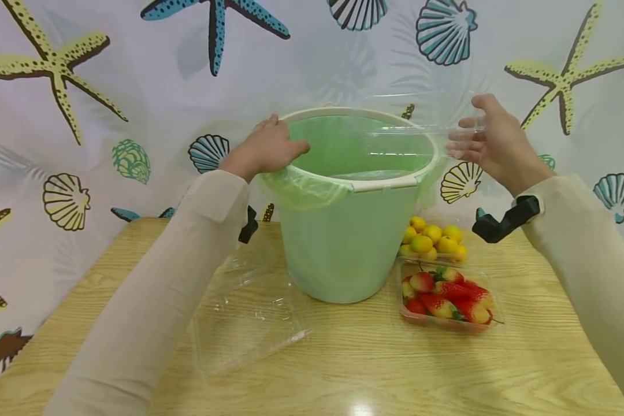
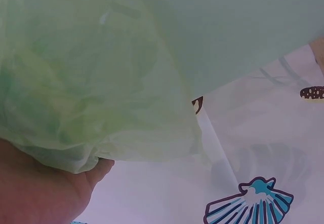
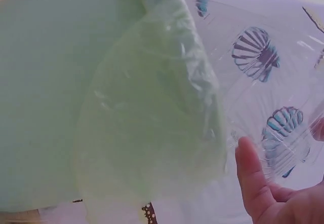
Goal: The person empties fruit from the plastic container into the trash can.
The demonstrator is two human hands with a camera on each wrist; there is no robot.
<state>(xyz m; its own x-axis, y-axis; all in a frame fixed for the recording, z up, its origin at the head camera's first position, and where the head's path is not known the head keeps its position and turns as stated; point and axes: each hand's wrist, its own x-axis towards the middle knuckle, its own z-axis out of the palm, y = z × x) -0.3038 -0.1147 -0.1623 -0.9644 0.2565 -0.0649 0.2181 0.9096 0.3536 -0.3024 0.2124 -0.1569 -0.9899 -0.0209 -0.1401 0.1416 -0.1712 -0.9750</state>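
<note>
A light green trash can (image 1: 343, 242) with a white rim stands on the table, a thin green bag lining it and folded over the rim. My left hand (image 1: 270, 144) grips the rim at the left. In the left wrist view the bag liner (image 2: 101, 102) hangs over the can beside that hand. To the right, my right hand (image 1: 491, 138) holds a clear plastic container (image 1: 400, 130) by its right end, partly above the can's opening. Its thumb is at the top edge and its fingers spread below. The right wrist view shows the clear plastic behind the liner.
A clear tray of strawberries (image 1: 449, 297) sits right of the can, with small yellow fruits (image 1: 431, 240) in a tray behind it. Clear plastic packaging (image 1: 249, 329) lies at the left on the wooden table (image 1: 353, 370). A patterned cloth (image 1: 151, 75) hangs behind.
</note>
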